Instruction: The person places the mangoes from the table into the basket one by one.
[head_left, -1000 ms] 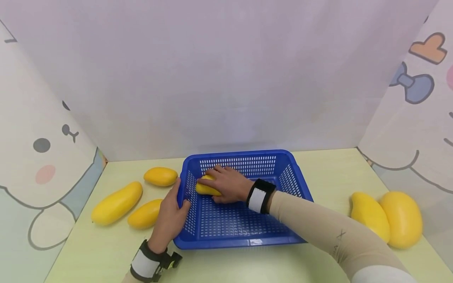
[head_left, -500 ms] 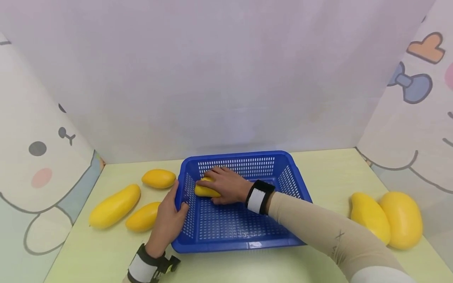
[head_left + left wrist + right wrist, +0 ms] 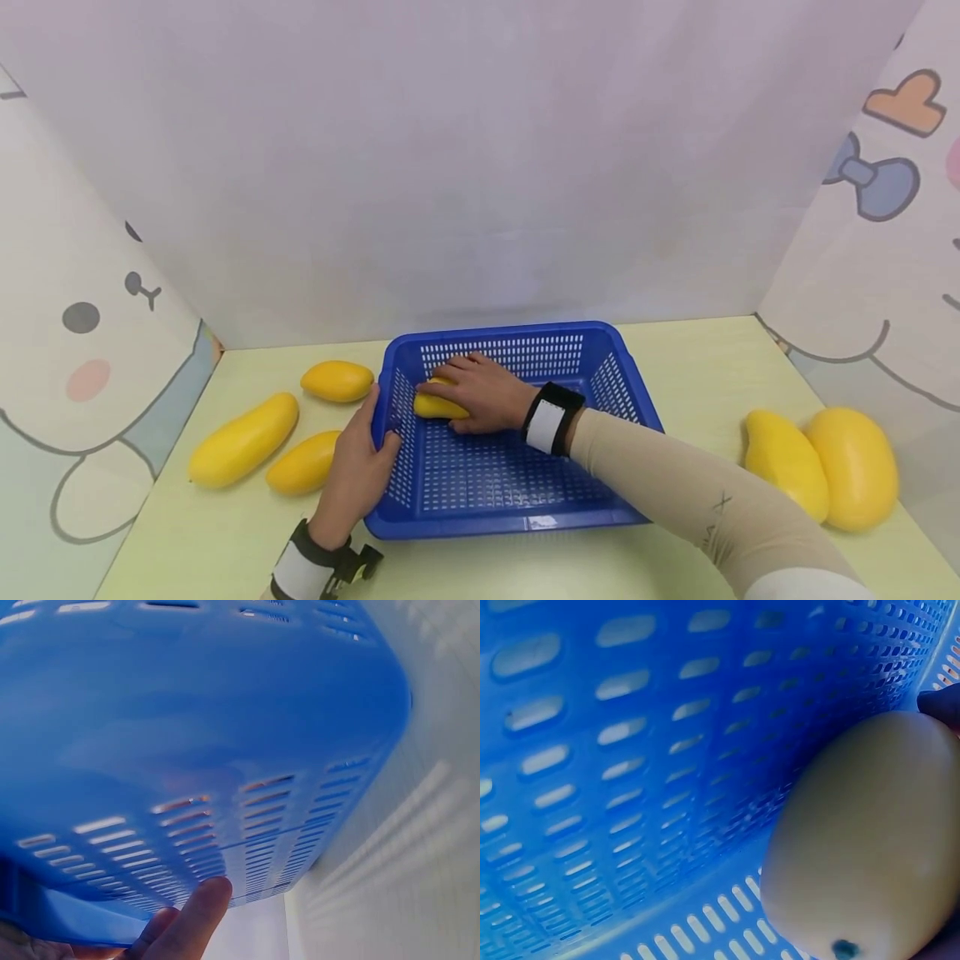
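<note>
A blue plastic basket (image 3: 495, 525) with slotted sides sits on the table. My left hand (image 3: 354, 475) grips its left rim, thumb over the inside and fingers along the outside. In the left wrist view, fingertips (image 3: 206, 904) touch the slotted outer wall (image 3: 187, 742). Inside the basket, at the back left, my right hand (image 3: 483, 393) holds a yellow mango (image 3: 437, 407), which it partly covers. Close up in the right wrist view, this mango (image 3: 862, 840) shows a dark stem end and lies by the basket's slotted wall (image 3: 622, 750).
Left of the basket lie a long mango (image 3: 243, 440), a small mango (image 3: 337, 381) and another mango (image 3: 300, 465) close to my left hand. Two larger mangoes, one in front (image 3: 783, 462) and one beside it (image 3: 853, 468), lie at the right. A pale wall (image 3: 480, 167) stands behind.
Both hands keep their holds on the basket rim and the mango. Only the head view has shifted slightly.
</note>
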Tool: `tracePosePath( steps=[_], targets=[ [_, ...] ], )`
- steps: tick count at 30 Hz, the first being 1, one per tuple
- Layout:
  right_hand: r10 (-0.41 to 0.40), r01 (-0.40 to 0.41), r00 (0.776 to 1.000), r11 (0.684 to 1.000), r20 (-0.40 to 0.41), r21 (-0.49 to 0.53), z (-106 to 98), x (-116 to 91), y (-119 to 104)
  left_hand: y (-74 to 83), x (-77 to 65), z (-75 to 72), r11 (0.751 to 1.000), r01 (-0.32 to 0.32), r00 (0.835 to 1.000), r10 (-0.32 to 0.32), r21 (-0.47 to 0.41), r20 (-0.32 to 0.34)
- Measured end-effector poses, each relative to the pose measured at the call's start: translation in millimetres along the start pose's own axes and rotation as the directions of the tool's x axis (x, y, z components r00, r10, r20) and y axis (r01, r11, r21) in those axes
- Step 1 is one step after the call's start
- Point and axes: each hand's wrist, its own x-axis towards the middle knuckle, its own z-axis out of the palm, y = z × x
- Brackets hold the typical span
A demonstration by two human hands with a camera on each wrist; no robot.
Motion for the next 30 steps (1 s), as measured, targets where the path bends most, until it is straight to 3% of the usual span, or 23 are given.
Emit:
tracePosePath(
  steps=[30],
  targets=[
    [0.01, -0.01, 1.0, 0.999, -0.015, -0.036, -1.5, 0.5, -2.1, -0.1, -1.3, 0.3, 1.0, 0.005, 1.0, -0.004, 0.013, -0.003]
  ],
)
